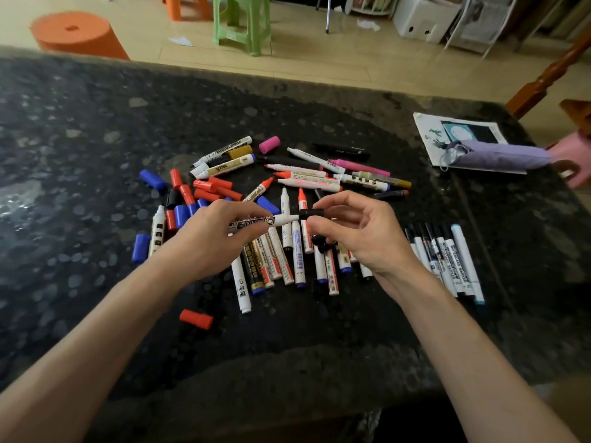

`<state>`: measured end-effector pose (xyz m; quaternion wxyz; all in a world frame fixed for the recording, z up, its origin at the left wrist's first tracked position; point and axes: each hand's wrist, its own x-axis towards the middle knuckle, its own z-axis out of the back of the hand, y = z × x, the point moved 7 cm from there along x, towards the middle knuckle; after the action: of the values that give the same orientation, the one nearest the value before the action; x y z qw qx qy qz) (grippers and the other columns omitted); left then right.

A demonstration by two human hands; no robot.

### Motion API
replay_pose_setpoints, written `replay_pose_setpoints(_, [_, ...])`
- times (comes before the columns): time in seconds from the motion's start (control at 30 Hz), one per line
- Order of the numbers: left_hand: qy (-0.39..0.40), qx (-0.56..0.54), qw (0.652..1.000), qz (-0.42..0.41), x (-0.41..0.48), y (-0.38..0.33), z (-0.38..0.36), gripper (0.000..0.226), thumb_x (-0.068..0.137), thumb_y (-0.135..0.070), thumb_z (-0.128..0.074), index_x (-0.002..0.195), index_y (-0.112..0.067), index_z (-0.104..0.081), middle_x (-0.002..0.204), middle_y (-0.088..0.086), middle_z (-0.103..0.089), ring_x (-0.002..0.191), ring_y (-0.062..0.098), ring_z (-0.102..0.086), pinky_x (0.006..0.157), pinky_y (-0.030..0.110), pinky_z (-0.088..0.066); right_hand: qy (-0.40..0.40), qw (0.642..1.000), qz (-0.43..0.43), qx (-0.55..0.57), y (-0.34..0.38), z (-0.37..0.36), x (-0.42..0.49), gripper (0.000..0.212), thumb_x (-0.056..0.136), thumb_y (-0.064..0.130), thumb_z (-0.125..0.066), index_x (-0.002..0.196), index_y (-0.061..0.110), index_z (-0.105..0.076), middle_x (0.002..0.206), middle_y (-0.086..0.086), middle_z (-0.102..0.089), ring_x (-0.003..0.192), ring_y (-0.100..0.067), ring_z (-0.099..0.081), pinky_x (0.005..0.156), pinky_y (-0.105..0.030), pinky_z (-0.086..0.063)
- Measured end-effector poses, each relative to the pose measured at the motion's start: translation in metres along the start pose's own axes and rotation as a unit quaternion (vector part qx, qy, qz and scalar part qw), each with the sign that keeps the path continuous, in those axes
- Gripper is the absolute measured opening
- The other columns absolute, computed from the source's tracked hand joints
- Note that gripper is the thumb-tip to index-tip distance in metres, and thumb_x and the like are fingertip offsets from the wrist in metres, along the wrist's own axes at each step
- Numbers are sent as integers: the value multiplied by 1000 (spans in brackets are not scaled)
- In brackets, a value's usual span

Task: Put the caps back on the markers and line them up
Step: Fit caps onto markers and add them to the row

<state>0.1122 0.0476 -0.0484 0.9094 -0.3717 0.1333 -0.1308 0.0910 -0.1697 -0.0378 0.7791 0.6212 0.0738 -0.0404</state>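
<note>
My left hand [212, 233] grips a white marker [268, 222] held level above the pile. My right hand [358, 231] pinches a black cap [311, 213] right at the marker's tip. Below them lies a heap of uncapped white markers [287, 257] on the dark stone table [96, 155]. Loose red caps [208, 187] and blue caps [153, 180] lie to the left, and a single red cap [196, 318] sits nearer me. A pink cap [269, 144] lies at the back. A row of capped markers [447, 260] lies side by side at the right.
A white printed sheet [460, 132] with a folded purple umbrella [499, 155] on it lies at the table's far right. Beyond the table, on the floor, stand an orange stool [76, 33], a green stool [243, 24] and a wooden post [550, 75].
</note>
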Motion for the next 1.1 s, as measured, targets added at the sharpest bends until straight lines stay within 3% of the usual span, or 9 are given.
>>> replay_pose_setpoints(0.17, [1,1,1000,-17,1,-2,-1,28,99,-38,-60,126,-34,-69,93,-32,-58,92,-5,-60,72,11,-40,16,997,58,-54,6,1,0,26,86,14,-84,111,17,-78,101,1,-80,90,-13,-78,81,-25,-61])
replay_pose_setpoints(0.3, [6,-9,999,-33,0,-9,-4,26,101,-32,-60,123,-28,-71,66,-40,-58,66,-18,-55,58,5,-39,31,991,94,-85,9,-7,-2,25,87,12,-83,111,16,-79,99,4,-80,93,-11,-77,88,-30,-61])
replay_pose_setpoints(0.43, [-24,3,998,-58,-2,-17,-1,24,101,-35,-59,118,-31,-74,63,-11,-63,57,8,-56,51,23,-43,9,989,122,-85,9,-12,-4,20,90,9,-79,109,15,-78,94,3,-80,87,-10,-78,83,-28,-62])
replay_pose_setpoints(0.5, [-33,4,998,-60,0,-17,-1,22,101,-36,-57,115,-34,-74,66,-3,-64,59,18,-58,60,45,-52,-11,987,137,-83,10,-12,-6,19,91,9,-78,110,16,-77,92,4,-80,84,-9,-77,82,-26,-62])
replay_pose_setpoints(0.57, [-38,4,997,-60,0,-17,-2,20,102,-36,-57,113,-37,-74,70,0,-67,66,22,-62,66,54,-52,-29,985,146,-84,8,-13,-8,21,92,11,-77,113,13,-77,93,5,-79,84,-9,-77,82,-27,-62])
replay_pose_setpoints(0.77, [-31,-1,999,-41,0,-11,-7,19,101,-37,-57,110,-41,-73,72,1,-69,70,24,-65,72,54,-54,-64,977,175,-102,3,-18,-16,24,93,12,-76,117,12,-78,95,8,-79,85,-5,-77,81,-23,-61])
replay_pose_setpoints(0.9, [-16,-13,999,-33,0,-15,-13,21,103,-33,-55,112,-36,-73,65,7,-62,57,26,-54,63,54,-51,-78,972,185,-118,1,-16,-16,23,93,13,-76,116,9,-79,96,6,-79,86,-6,-76,82,-26,-61])
replay_pose_setpoints(1.0, [21,-33,998,-39,0,-13,-17,20,104,-34,-53,110,-37,-73,72,8,-65,69,34,-61,70,58,-54,-54,976,177,-117,0,-17,-16,22,93,12,-76,115,11,-79,96,7,-79,87,-7,-76,82,-26,-61])
replay_pose_setpoints(1.1, [86,-71,993,-47,-2,-15,-20,23,106,-31,-50,100,-29,-72,72,8,-57,68,33,-53,68,53,-49,-10,982,165,-96,2,-13,-14,19,93,11,-76,110,18,-78,89,10,-78,84,-10,-76,79,-23,-59])
